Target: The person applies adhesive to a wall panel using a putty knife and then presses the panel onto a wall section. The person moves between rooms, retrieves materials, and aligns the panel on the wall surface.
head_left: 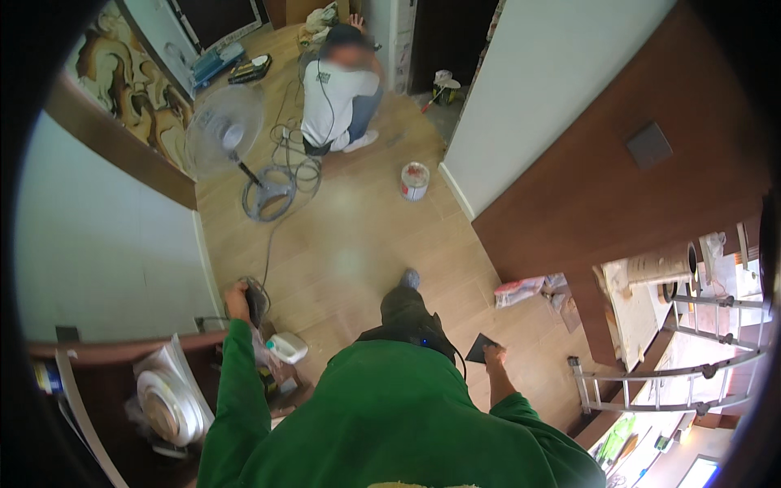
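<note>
My left hand point(237, 302) reaches out beside the left wall, its fingers curled at a coil of dark cable point(259, 301). From that coil a cord runs across the floor toward a standing fan point(233, 135). Down at my right side, my right hand point(495, 355) grips a thin, dark, square-cornered flat plate point(478, 348) by its edge. What exactly the plate is, I cannot make out. Green sleeves cover both my forearms. Below my left hand stands a white jug with a green cap point(287, 348).
A person in a white shirt point(329, 106) crouches ahead by a doorway. A paint bucket point(415, 180) stands on the wood floor point(358, 228). Loose cables point(305, 171) lie near the fan. At the right are a metal ladder point(643, 390) and a plastic bag point(521, 291); left, a shelf holds white rolls point(167, 407).
</note>
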The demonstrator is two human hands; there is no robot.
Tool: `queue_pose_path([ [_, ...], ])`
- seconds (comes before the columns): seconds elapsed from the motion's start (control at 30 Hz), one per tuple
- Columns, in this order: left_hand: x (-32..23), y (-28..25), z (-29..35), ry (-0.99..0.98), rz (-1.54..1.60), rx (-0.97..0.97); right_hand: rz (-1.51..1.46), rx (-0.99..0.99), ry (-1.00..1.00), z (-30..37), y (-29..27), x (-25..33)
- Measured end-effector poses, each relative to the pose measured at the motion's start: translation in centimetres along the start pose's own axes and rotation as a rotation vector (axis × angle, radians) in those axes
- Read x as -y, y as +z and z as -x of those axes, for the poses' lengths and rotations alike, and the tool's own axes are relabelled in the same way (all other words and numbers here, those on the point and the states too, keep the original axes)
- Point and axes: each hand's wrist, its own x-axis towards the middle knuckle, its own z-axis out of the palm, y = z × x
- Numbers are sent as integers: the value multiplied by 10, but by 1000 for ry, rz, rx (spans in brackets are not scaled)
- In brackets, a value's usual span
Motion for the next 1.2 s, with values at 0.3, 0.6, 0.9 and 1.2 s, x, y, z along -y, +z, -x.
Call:
queue_pose_path([
  [0.3,-19,91,-45,-166,-146,-100,55,-5,-477,-63,-6,305],
  [0.6,-72,170,-250,6,-309,188,-526,-23,-566,-67,-46,585],
  [0.9,-143,339,-399,116,-526,588,353,-160,-371,-53,104,393],
  [1.2,-113,471,-435,10,-441,846,-195,85,156,21,63,452],
])
